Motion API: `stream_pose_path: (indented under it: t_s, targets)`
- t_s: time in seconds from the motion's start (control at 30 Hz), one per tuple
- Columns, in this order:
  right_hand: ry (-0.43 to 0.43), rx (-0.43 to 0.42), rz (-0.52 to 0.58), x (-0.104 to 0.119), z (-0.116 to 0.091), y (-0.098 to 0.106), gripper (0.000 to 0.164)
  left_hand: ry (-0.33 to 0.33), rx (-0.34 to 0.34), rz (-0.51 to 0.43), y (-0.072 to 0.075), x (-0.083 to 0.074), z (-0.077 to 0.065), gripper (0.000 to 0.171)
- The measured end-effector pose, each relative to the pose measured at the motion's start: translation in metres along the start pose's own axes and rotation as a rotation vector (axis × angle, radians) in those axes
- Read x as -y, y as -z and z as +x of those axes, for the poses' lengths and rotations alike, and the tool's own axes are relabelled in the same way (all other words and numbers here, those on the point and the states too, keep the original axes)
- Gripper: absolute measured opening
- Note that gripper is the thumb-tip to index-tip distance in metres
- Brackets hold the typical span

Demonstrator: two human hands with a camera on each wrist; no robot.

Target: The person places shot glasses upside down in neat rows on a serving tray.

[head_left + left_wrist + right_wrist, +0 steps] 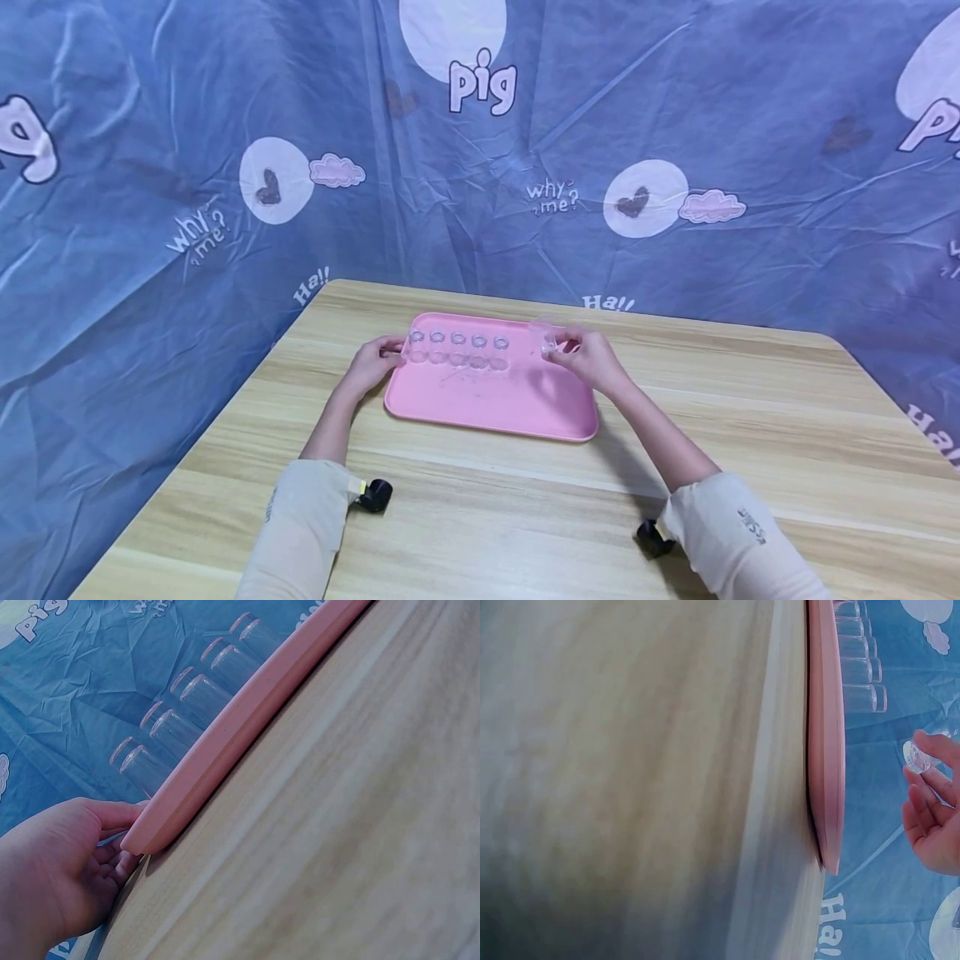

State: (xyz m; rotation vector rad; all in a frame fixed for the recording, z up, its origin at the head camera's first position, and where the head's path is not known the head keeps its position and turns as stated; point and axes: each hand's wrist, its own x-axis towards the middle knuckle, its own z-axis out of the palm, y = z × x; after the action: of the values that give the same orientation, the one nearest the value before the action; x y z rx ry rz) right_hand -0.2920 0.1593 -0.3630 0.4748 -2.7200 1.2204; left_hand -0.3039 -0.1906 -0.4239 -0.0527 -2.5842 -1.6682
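A pink tray [480, 408] lies on the table with a row of several small clear jars [457, 350] along its back left. The left hand [369, 367] grips the tray's left edge. The left wrist view shows this hand [60, 862] with its fingers at the tray's corner, below the jars [206, 694]. Above the tray's right part, the right hand [588, 360] pinches a clear jar [548, 343], apart from the row. Its round end [913, 757] shows past the fingertips in the right wrist view; the fingers partly cover the rest.
The wooden table [480, 508] reaches beyond the tray on all sides. A blue printed cloth [450, 217] hangs behind and to the left of it. Black wrist cameras [377, 496] sit at both sleeves.
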Motion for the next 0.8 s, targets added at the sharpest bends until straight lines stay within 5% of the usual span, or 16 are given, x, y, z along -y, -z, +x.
stream_pose_path:
  t_s: [0.5, 0.8]
  targets:
    - [0.108, 0.012, -0.036, -0.010, -0.002, 0.003, 0.026, 0.000, -0.002, -0.007, 0.000, 0.000, 0.000, 0.043]
    - [0.071, -0.056, 0.008, -0.012, -0.001, 0.007, 0.029, -0.005, -0.002, -0.007, 0.000, 0.001, 0.001, 0.043]
